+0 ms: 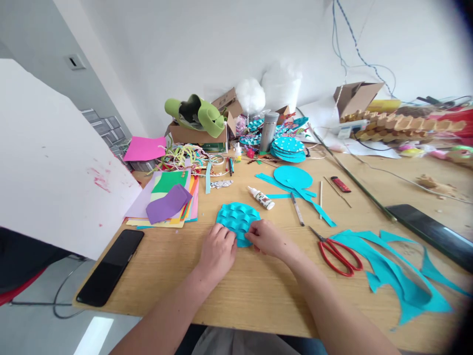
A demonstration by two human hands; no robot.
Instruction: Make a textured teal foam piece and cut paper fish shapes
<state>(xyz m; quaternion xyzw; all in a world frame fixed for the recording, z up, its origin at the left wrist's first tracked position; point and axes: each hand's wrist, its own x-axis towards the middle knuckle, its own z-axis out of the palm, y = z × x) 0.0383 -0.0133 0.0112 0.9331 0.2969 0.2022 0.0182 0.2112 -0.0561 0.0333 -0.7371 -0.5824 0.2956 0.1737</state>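
Observation:
A round blue paper disc (238,217) with rows of raised, curled strips lies on the table in front of me. My left hand (219,246) rests at its lower left edge, fingers bent and pressed onto the paper. At the lower right edge, my right hand (268,237) has thumb and fingers pinched together on the disc; the fingertips are partly hidden. Just beyond the disc lies a white glue bottle (260,197) on its side. Red-handled scissors (338,254) lie to the right of my right hand.
Blue paper scraps (402,276) spread at the right. Farther back are a flat blue paper circle (293,177), paper strips, a pen (297,209) and a lighter (340,184). Coloured paper sheets (170,197) and a black phone (111,266) lie left; a grey flask (268,132) stands behind.

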